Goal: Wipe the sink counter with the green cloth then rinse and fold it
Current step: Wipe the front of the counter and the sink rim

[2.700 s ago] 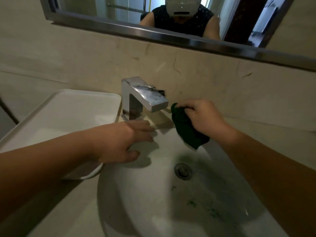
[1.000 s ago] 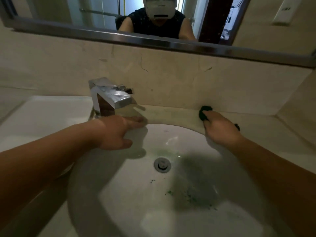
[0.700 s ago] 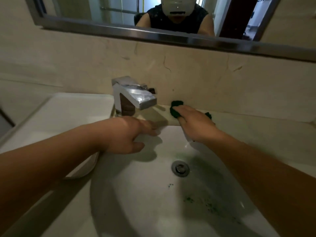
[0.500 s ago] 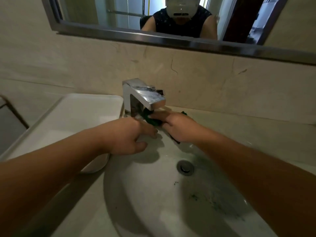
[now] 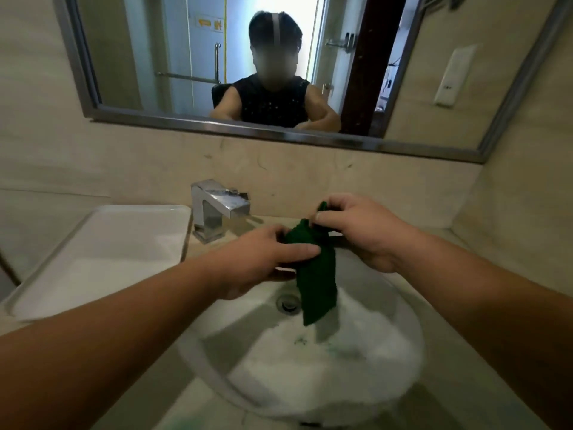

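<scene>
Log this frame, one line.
left hand: holds green cloth | right hand: pinches cloth top | cloth: hangs over sink basin | faucet: no stream

Both bare arms reach in from the near edge and meet at the middle. The left forearm (image 5: 124, 330) runs up from the near left, and the left hand (image 5: 263, 259) is turned palm inward, its thumb lying flat across the front of the green cloth (image 5: 317, 274) with the fingers behind it. The right forearm (image 5: 480, 293) comes in from the near right. The right hand (image 5: 362, 231) sits slightly farther and higher, fingers curled, pinching the cloth's top edge.
</scene>
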Motion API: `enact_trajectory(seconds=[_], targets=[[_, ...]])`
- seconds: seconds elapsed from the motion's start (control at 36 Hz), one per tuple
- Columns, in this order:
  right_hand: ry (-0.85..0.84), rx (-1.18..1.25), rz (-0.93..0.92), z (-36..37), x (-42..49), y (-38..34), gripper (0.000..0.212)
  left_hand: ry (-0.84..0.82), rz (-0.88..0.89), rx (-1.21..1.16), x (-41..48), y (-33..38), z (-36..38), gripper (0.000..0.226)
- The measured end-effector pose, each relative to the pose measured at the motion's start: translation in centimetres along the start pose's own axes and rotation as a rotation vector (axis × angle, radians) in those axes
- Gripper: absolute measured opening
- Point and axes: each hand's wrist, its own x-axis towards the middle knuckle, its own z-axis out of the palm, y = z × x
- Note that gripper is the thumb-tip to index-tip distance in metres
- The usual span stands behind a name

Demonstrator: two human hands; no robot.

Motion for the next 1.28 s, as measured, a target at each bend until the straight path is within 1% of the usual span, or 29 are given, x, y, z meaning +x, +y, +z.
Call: enact_trajectory(seconds=[0.06, 0.08, 0.14, 0.22, 0.31, 0.39, 0.47, 0.53, 0.58, 0.61, 0.64, 0.67, 0.69, 0.72, 0.75, 0.78, 0.83, 0.86, 0.94, 1.0, 1.06, 1.14, 1.19, 1.22, 1.28], targets=[[0.041, -0.010, -0.016, -0.8, -1.5, -1.2, 0.015, 0.072, 0.009, -0.021, -0.4, 0.4, 0.8, 0.043], [0.068, -0.029, -0.027, -1.3, -2.3, -1.8, 0.017, 0.097, 0.013, 0.009, -0.7, 0.6, 1.0, 0.042], [0.111, -0.053, -0.055, -2.2, -3.7, -3.1, 0.019, 0.113, 0.031, 0.123, -1.6, 0.8, 1.2, 0.036], [0.196, -0.033, -0.082, -3.4, -5.5, -5.0, 0.017, 0.154, 0.066, 0.251, -3.3, 1.4, 1.4, 0.028], [0.289, -0.011, -0.101, -4.3, -6.7, -6.3, 0.015, 0.164, 0.099, 0.337, -5.0, 2.7, 1.4, 0.025], [0.381, -0.066, -0.113, -5.2, -7.2, -7.0, 0.017, 0.157, 0.112, 0.443, -6.9, 4.1, 1.5, 0.025], [0.435, -0.203, -0.121, -5.6, -7.6, -7.1, 0.022, 0.123, 0.080, 0.485, -8.3, 5.0, 1.5, 0.022], [0.431, -0.344, -0.089, -5.6, -7.9, -7.0, 0.025, 0.095, 0.053, 0.451, -8.9, 5.4, 1.7, 0.019], [0.352, -0.604, -0.040, -5.5, -8.3, -6.5, 0.036, 0.087, 0.046, 0.296, -9.3, 5.5, 2.0, 0.024], [0.308, -0.739, -0.042, -5.4, -8.4, -6.2, 0.042, 0.100, 0.051, 0.203, -9.4, 5.6, 2.3, 0.025], [0.257, -0.812, -0.069, -5.2, -8.7, -5.8, 0.049, 0.121, 0.056, 0.124, -9.5, 5.7, 2.7, 0.025], [0.185, -0.808, -0.098, -4.9, -9.1, -5.4, 0.057, 0.146, 0.059, 0.057, -9.5, 5.8, 3.2, 0.023], [0.091, -0.753, -0.120, -4.5, -9.6, -5.0, 0.067, 0.174, 0.055, -0.001, -9.5, 5.8, 3.7, 0.019], [-0.011, -0.670, -0.109, -4.0, -10.0, -4.7, 0.078, 0.199, 0.044, -0.049, -9.4, 5.9, 4.2, 0.018], [-0.108, -0.589, -0.082, -3.4, -10.2, -4.2, 0.084, 0.215, 0.023, -0.089, -9.3, 5.9, 4.5, 0.020], [-0.196, -0.516, -0.066, -2.8, -10.5, -3.8, 0.079, 0.217, 0.003, -0.127, -9.1, 5.9, 4.9, 0.023], [-0.288, -0.385, -0.060, -1.7, -10.5, -3.0, 0.052, 0.203, 0.018, -0.221, -8.9, 6.2, 5.3, 0.034], [-0.294, -0.325, -0.072, -1.2, -10.4, -2.7, 0.043, 0.206, 0.040, -0.248, -8.7, 6.2, 5.4, 0.038], [-0.238, -0.256, -0.147, -0.4, -10.3, -2.2, 0.028, 0.283, 0.083, -0.194, -8.8, 6.5, 5.5, 0.039], [-0.214, -0.251, -0.150, -0.4, -10.4, -2.5, 0.025, 0.338, 0.093, -0.119, -9.0, 6.4, 5.3, 0.038], [-0.197, -0.208, -0.139, -0.4, -10.5, -2.6, 0.027, 0.371, 0.091, -0.051, -9.2, 6.1, 5.0, 0.045], [-0.133, -0.161, -0.109, -0.5, -10.7, -2.6, 0.028, 0.325, 0.118, 0.043, -10.0, 5.4, 4.7, 0.067], [-0.134, -0.058, -0.055, -0.6, -10.9, -2.3, 0.027, 0.275, 0.126, 0.217, -10.6, 4.8, 4.6, 0.079], [-0.150, 0.002, -0.023, -0.5, -11.1, -2.1, 0.028, 0.240, 0.117, 0.272, -10.9, 4.5, 4.6, 0.083], [-0.181, 0.086, 0.024, -0.3, -11.3, -2.0, 0.028, 0.179, 0.076, 0.301, -11.6, 3.9, 4.9, 0.085]])
